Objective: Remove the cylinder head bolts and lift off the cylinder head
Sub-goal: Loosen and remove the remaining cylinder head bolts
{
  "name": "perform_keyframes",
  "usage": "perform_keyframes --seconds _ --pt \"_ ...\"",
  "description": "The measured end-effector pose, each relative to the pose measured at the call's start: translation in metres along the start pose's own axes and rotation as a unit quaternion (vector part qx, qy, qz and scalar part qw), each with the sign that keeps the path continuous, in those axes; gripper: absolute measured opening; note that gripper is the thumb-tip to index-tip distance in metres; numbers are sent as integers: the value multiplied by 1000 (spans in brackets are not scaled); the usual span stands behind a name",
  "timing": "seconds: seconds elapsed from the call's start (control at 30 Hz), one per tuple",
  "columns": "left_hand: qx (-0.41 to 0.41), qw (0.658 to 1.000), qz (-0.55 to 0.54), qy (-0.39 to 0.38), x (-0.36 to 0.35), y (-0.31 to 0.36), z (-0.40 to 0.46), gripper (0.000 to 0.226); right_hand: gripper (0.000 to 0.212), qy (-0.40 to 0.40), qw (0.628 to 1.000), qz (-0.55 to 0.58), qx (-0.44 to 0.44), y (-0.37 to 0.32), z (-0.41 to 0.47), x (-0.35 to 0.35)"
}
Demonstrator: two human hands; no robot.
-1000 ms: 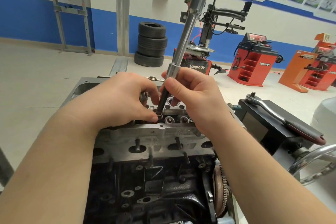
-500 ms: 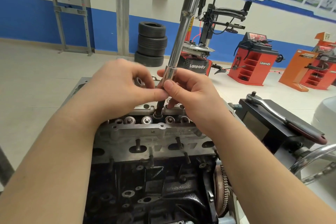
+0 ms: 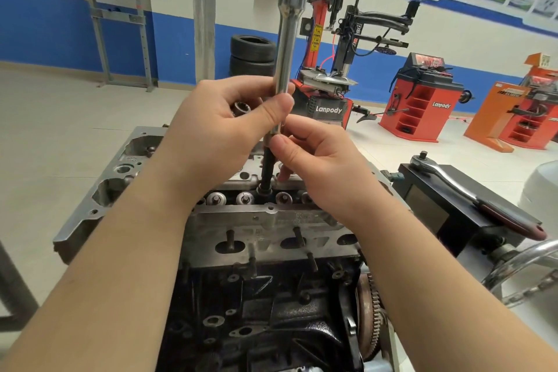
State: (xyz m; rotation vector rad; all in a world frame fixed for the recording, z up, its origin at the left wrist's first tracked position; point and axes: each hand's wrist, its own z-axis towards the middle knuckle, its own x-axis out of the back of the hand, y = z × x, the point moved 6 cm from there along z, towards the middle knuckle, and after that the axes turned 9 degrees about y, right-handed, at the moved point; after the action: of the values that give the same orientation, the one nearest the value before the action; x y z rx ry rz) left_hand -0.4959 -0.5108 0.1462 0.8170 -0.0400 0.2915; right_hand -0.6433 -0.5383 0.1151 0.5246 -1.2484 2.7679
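The grey cylinder head [image 3: 265, 220] sits on the dark engine block [image 3: 256, 311] in front of me. A long chrome extension bar [image 3: 288, 39] stands nearly upright over it. Below the bar a dark cylinder head bolt [image 3: 267, 170] is partly out of its hole among the valve springs. My left hand [image 3: 217, 130] grips the bar's lower part, thumb pressed on it, with a small splined socket [image 3: 241, 107] tucked in its fingers. My right hand [image 3: 317, 160] pinches the joint where the bar meets the top of the bolt.
A ratchet wrench [image 3: 471, 193] with a dark red handle lies on a black box [image 3: 447, 214] at right. The toothed flywheel [image 3: 370, 311] is at the block's right end. Studs stick out of the head's near face. Stacked tyres [image 3: 252, 54] and shop machines stand far behind.
Both hands and the bar have risen. The dark bolt has come further up out of the head. My left hand has moved from the head's surface up onto the bar.
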Motion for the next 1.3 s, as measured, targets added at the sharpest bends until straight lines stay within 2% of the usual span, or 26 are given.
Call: perform_keyframes --seconds 0.1,0.23,0.3,0.4,0.5,0.6,0.8,0.87,1.0,1.17,1.3 --pt "13 999 -8 32 -1 -2 2 10 14 7 1000 7 1 2 0 1" --pt "37 998 -3 55 -5 -6 1 25 29 37 999 -1 8 2 2 0" --pt "47 997 -19 60 -6 -7 2 22 26 42 999 -1 3 3 1 1" --pt "59 995 -58 47 -5 -8 2 19 11 15 999 30 -20 3 -1 1" --pt "75 994 -80 31 -6 -9 1 18 12 -8 998 52 -24 0 -2 1" --pt "80 993 -73 49 -3 -10 1 15 11 -10 997 65 -34 -2 -1 -2" --pt "56 995 -57 61 4 -5 2 16 31 40 996 -61 -59 8 2 0" --pt "52 995 -53 61 5 -4 1 19 32 45 995 -61 -72 12 1 1" --pt "81 995 -49 43 1 -8 0 24 12 15 998 -21 -65 10 -1 1" --pt "69 994 -86 27 -1 -3 -1 18 20 -6 998 0 -59 6 -2 -3" --pt "45 996 -62 47 3 -1 0 22 27 19 997 -56 -58 7 2 0"
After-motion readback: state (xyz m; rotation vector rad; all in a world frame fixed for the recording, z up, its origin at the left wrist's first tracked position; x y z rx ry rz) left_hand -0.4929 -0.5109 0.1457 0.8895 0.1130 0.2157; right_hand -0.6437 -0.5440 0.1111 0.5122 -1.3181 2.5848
